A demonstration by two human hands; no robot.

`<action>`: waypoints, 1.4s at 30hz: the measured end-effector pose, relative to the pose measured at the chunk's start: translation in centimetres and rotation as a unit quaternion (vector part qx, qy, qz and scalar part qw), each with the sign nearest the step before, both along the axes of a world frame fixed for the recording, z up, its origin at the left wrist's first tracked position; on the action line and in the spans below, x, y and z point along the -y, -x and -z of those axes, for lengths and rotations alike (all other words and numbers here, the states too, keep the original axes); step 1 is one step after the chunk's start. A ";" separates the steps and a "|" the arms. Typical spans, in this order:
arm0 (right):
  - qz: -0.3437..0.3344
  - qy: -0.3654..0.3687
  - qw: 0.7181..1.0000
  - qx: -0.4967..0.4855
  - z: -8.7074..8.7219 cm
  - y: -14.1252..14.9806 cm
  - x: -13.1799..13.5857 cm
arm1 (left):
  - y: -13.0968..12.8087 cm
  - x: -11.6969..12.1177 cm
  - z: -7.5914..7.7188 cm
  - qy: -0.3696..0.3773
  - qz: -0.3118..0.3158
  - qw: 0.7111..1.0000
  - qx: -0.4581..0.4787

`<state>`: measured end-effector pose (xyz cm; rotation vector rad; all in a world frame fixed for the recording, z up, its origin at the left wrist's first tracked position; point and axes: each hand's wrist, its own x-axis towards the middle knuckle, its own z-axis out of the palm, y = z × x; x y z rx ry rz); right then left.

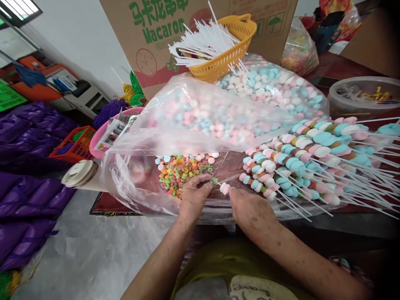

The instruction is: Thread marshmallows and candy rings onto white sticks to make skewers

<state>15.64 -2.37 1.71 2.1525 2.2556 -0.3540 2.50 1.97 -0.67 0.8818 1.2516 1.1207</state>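
Observation:
Between thumb and fingers, my left hand (196,192) pinches a green gummy ring (214,180) at the tip of a white stick. My right hand (250,208) is closed around that stick, just behind pink and white marshmallows (224,188) threaded on it; the rest of the stick is hidden by the hand. A pile of small coloured gummy rings (178,171) lies just beyond my left hand. To the right of my right hand, finished-looking marshmallow skewers (293,162) are stacked, their white sticks pointing right.
A large clear bag of pastel marshmallows (215,116) fills the table's middle. On it rests a yellow basket (218,66) of white sticks (206,43), before a cardboard box (125,25). A pink basket (96,146) and a lidded cup (80,174) stand left; a round clear tub (364,93) stands right.

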 end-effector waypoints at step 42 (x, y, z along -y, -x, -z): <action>0.131 -0.041 0.743 -0.656 0.3 2.7 -2.4 | 1.4 2.0 -2.7 -0.096 0.079 0.988 0.088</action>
